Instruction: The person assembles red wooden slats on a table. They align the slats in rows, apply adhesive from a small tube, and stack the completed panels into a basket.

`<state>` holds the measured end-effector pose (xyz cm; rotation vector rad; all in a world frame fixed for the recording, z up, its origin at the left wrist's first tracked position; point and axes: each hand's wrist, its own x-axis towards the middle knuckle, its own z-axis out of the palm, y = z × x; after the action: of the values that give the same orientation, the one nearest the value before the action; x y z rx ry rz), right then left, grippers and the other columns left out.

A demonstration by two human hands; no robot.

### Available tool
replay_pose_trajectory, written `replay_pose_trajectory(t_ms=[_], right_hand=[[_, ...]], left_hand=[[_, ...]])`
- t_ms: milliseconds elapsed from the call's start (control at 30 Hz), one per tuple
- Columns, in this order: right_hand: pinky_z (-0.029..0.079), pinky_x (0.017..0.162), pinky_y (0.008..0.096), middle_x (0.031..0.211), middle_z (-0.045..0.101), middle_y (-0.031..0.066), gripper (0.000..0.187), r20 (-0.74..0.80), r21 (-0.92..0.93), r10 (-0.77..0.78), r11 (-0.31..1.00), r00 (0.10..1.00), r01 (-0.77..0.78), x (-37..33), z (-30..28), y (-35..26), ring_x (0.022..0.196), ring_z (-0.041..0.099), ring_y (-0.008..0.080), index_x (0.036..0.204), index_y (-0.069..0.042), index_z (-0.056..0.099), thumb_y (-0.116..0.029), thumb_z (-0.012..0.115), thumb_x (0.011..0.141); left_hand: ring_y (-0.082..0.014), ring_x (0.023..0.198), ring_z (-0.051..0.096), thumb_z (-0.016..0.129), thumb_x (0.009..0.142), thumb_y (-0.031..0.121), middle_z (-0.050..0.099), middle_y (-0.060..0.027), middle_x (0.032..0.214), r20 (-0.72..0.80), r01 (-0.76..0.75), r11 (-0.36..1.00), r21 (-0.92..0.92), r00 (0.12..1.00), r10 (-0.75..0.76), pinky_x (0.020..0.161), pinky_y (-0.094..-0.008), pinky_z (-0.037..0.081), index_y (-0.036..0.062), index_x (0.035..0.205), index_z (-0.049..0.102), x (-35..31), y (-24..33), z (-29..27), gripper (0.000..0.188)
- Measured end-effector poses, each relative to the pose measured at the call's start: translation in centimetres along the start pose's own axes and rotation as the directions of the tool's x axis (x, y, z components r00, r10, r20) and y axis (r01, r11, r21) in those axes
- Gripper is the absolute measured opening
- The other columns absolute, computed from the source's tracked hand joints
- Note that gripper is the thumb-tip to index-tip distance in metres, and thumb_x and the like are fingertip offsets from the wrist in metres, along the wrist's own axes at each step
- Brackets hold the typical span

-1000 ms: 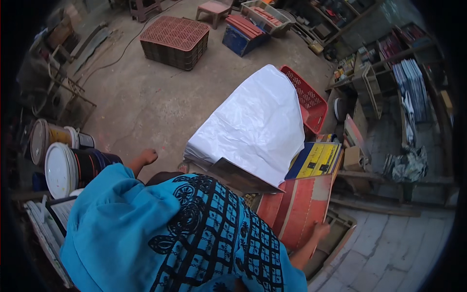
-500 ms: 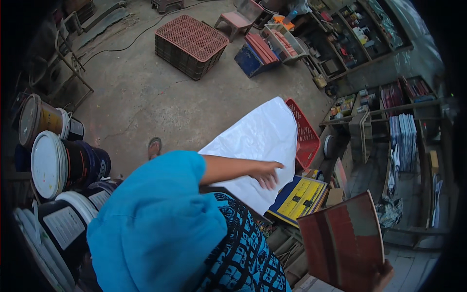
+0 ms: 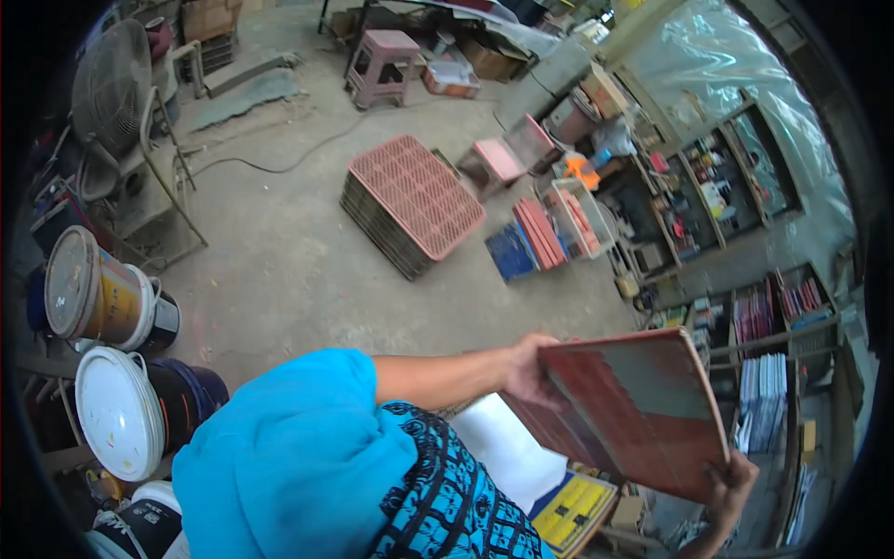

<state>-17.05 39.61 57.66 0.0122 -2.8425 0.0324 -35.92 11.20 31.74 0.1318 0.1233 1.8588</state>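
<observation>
Gripping opposite edges, my left hand [image 3: 533, 371] and right hand [image 3: 736, 484] are closed on the red-and-grey panel [image 3: 643, 405], tilted above the white sheet [image 3: 503, 440]. It looks stiff, probably light; support both edges.

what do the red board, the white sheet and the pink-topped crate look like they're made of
Board: perhaps wood or fibreboard, dull red paint, judging by its stiff panel shape and grey patch.
Sheet: smooth paper or plastic; its plain white surface leaves that open.
Crate: likely moulded plastic, matte, judging by its regular lattice top.
</observation>
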Motion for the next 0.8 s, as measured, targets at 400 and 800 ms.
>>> replay_pose_trajectory(t_ms=[400, 800], right_hand=[[0.043, 0.083, 0.0307, 0.09, 0.063, 0.012, 0.035, -0.334, 0.442, -0.066, 0.87, 0.94, 0.217, 17.2, 32.6, -9.9, 0.089, 0.058, 0.0236, 0.087, -0.005, 0.066, 0.012, 0.053, 0.059], [0.039, 0.093, 0.0408, 0.118, 0.049, 0.012, 0.046, 0.816, 0.158, -0.301, -0.705, 0.493, -0.692, 31.8, 58.0, -16.4, 0.111, 0.046, 0.0273, 0.122, -0.002, 0.041, -0.006, 0.057, 0.079]], left_hand=[[-0.0325, 0.094, 0.056, 0.046, 0.063, 0.009, 0.051, -0.0208, 0.106, -0.253, -0.704, 0.688, 0.177, 0.643, 0.723, 0.089, -0.0431, 0.046, -0.011, 0.109, 0.037, -13.1, 17.1, -7.2, 0.05], [-0.0207, 0.067, 0.056, 0.045, 0.062, -0.003, 0.052, -0.0085, 0.069, -0.389, -0.662, 0.45, 0.599, 0.251, 0.886, 0.073, -0.0357, 0.05, -0.0014, 0.067, 0.048, -10.1, 32.7, -21.2, 0.006]])
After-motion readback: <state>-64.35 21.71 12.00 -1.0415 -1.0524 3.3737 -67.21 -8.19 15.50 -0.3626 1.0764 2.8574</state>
